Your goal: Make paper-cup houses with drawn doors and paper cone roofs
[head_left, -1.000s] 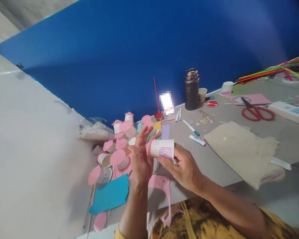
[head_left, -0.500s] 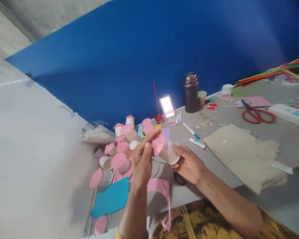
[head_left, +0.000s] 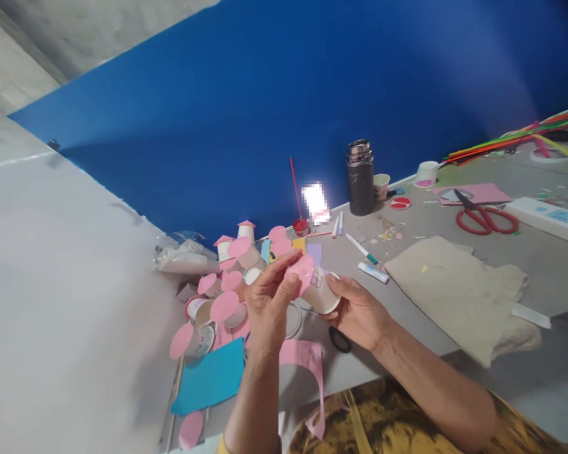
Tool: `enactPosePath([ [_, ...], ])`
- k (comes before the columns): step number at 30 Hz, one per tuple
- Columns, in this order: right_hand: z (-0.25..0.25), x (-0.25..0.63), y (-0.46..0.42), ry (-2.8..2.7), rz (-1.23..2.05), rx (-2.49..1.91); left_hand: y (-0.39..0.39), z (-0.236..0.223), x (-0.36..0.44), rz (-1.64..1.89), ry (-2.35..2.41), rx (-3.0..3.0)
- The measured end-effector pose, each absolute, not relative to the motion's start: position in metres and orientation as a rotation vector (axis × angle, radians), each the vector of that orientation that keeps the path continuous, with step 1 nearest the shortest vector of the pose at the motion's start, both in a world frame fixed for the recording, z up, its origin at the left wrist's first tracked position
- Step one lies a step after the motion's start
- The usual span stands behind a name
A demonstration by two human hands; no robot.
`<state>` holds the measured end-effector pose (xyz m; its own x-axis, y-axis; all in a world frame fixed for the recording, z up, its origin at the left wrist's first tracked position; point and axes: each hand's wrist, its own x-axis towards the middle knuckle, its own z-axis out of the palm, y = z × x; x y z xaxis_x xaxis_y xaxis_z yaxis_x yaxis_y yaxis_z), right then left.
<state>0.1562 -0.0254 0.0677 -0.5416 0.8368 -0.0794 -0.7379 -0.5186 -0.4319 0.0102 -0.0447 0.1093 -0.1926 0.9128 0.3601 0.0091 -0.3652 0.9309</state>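
A white paper cup [head_left: 322,296] with a window drawn on its side lies tilted in my right hand [head_left: 362,312], thumb on top and fingers beneath. At the cup's left end a pink paper disc [head_left: 301,275] sits against its base. My left hand [head_left: 271,301] grips that disc, thumb on the near face and fingers behind its far edge. Just beneath my hands are a grey-white tape ring [head_left: 293,320] and a black ring [head_left: 339,339]. A curved pink paper offcut [head_left: 307,358] hangs over the table edge in front of me.
Several cups with pink discs crowd the left, beside stacked cups [head_left: 184,257] and blue paper [head_left: 208,375]. A dark thermos [head_left: 360,180], a red paint pot [head_left: 301,227] and pens stand or lie behind. At right are a cloth [head_left: 454,290], red-handled scissors [head_left: 487,219] and a power strip [head_left: 549,217].
My left thumb has come down onto the pink disc, and the left fingers have bent from straight to curled around its edge. My right hand keeps its hold on the cup.
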Motion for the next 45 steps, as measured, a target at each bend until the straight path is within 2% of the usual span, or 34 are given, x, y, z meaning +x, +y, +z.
enactPosePath([
  [5, 0.066, 0.157, -0.026, -0.391, 2.132, -0.318, -0.046, 0.108, 0.015, 1.624, 1.189, 1.343],
  [10, 0.067, 0.157, -0.021, -0.231, 2.180, -0.201, -0.042, 0.105, 0.013, 1.752, 0.902, 1.228],
  [16, 0.081, 0.151, -0.016, -0.106, 2.206, -0.148, -0.040, 0.098, 0.024, 1.342, 0.857, 1.080],
  [21, 0.094, 0.157, -0.022, -0.357, 2.170, -0.203, -0.036, 0.114, 0.024, 1.430, 0.822, 0.957],
  [24, 0.098, 0.168, -0.028, -0.776, 1.977, -0.409, -0.035, 0.128, 0.014, 1.420, 0.731, 0.839],
  [28, 0.104, 0.177, -0.032, -1.258, 1.387, -0.728, -0.037, 0.139, 0.005, 1.387, 0.697, 0.772],
  [31, 0.114, 0.183, -0.027, -1.360, 1.009, -0.811, -0.041, 0.140, 0.005, 1.375, 0.688, 0.793],
  [33, 0.124, 0.187, -0.021, -1.366, 0.927, -0.789, -0.044, 0.138, 0.005, 1.345, 0.679, 0.816],
  [40, 0.161, 0.203, 0.002, -1.580, 1.042, -0.460, -0.052, 0.122, 0.012, 1.157, 0.594, 0.871],
  [45, 0.162, 0.199, 0.008, -1.765, 1.194, -0.392, -0.053, 0.119, 0.022, 1.137, 0.551, 0.791],
])
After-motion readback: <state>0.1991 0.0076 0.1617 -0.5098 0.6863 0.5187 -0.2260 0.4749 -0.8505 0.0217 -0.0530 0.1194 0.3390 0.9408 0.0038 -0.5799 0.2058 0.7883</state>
